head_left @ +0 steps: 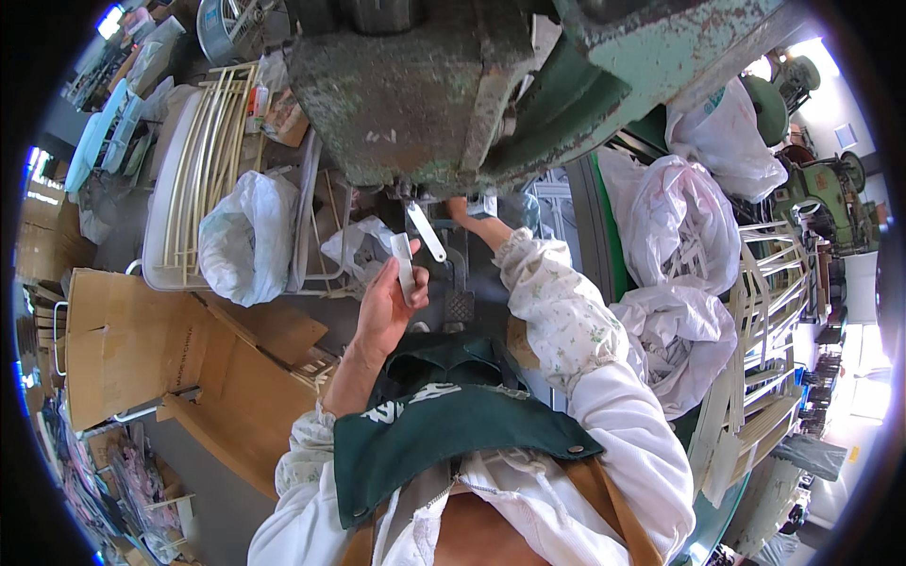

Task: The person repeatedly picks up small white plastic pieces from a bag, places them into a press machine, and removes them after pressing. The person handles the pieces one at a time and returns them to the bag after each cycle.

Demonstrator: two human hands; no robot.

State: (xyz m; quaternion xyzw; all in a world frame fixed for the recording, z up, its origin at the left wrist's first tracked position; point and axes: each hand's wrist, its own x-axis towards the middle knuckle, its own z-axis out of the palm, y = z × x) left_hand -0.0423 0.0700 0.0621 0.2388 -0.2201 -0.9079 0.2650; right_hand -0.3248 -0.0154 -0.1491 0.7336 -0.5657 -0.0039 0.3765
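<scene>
My left hand [385,300] is closed, its thumb and fingers pinching a short flat metal strip [404,268] that stands nearly upright. Just beyond it, a white flat strip [427,233] with a hole at its near end juts out from beneath the green machine head [406,104]. To the right of that strip, my right hand [459,209] reaches under the machine head. Its fingers are mostly hidden there, so I cannot see what they hold. The right forearm wears a flowered sleeve cover [562,297].
A metal foot pedal [460,304] sits below. On the left are a white bag [245,241], a tray with long pale rods [209,160] and a cardboard box [123,349]. White bags of strips [684,231] and stacked pale frames [760,330] stand on the right.
</scene>
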